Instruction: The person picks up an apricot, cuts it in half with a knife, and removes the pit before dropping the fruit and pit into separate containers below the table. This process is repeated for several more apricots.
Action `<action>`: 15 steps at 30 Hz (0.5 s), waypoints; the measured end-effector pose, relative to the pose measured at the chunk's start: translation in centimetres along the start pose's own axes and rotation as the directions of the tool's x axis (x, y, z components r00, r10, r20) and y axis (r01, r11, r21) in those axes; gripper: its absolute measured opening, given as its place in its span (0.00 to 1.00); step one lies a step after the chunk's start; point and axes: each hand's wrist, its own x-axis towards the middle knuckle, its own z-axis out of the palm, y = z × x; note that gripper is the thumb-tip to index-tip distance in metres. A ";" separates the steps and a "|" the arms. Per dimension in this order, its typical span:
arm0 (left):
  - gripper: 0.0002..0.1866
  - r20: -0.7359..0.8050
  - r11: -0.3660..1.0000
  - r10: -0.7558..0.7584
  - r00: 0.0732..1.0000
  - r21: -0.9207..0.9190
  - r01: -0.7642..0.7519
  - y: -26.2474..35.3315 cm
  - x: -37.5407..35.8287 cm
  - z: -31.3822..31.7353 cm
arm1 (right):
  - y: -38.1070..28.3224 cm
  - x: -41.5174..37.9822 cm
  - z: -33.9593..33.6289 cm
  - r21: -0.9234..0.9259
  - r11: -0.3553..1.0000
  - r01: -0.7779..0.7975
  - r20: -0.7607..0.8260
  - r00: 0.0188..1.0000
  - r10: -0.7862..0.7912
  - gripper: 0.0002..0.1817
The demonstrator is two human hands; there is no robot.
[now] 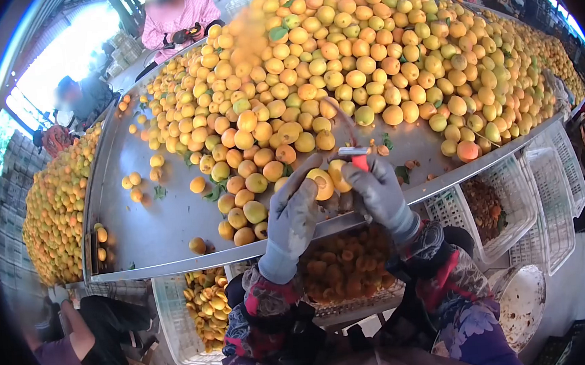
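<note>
At the near edge of the metal table [153, 233], the left hand [293, 213] closes its gloved fingers on an apricot [321, 183]. The right hand [378, 193] grips a red-handled knife [356, 152], blade raised beside the fruit pile [365, 62].

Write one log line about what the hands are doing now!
left hand: holds apricot | right hand: holds red-handled knife | table: apricot pile

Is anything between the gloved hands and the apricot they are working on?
Nothing visible. The left hand already holds the apricot in its fingers, and the right hand with its red-handled tool is right beside it.
</note>
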 end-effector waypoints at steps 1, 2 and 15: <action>0.23 -0.002 0.999 0.029 1.000 0.027 -0.029 -0.2 0.1 0.0 | 0.0 -0.1 -0.2 -0.001 1.000 0.000 0.000 1.000 0.000 0.14; 0.22 0.000 0.997 0.062 0.998 0.055 -0.062 -0.3 0.2 -0.1 | -0.1 -0.2 -0.5 0.097 0.995 -0.005 0.042 0.999 0.001 0.15; 0.18 -0.017 0.974 0.016 1.000 -0.225 -0.019 0.1 0.6 -1.7 | 0.0 0.0 -0.5 0.260 0.965 -0.040 0.034 0.999 0.032 0.19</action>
